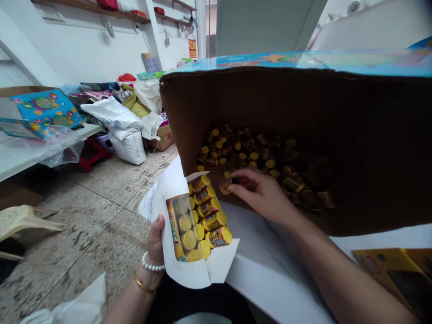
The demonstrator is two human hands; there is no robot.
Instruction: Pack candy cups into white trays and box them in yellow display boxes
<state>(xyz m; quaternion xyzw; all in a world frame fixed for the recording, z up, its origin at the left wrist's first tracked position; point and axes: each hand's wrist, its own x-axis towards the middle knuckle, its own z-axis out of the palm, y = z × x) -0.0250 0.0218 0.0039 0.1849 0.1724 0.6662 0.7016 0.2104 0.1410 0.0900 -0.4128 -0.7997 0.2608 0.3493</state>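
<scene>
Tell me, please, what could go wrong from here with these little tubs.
The small box in the left hand is open at one side, so tilting it might spill the exposed yellow tubs. The single tub pinched by the right hand could slip and drop into the large carton.

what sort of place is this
Probably a small packing workshop: a large carton holds many loose yellow-lidded tubs, a small windowed box holds rows of similar ones, and a bulging white sack stands in the background.
</scene>
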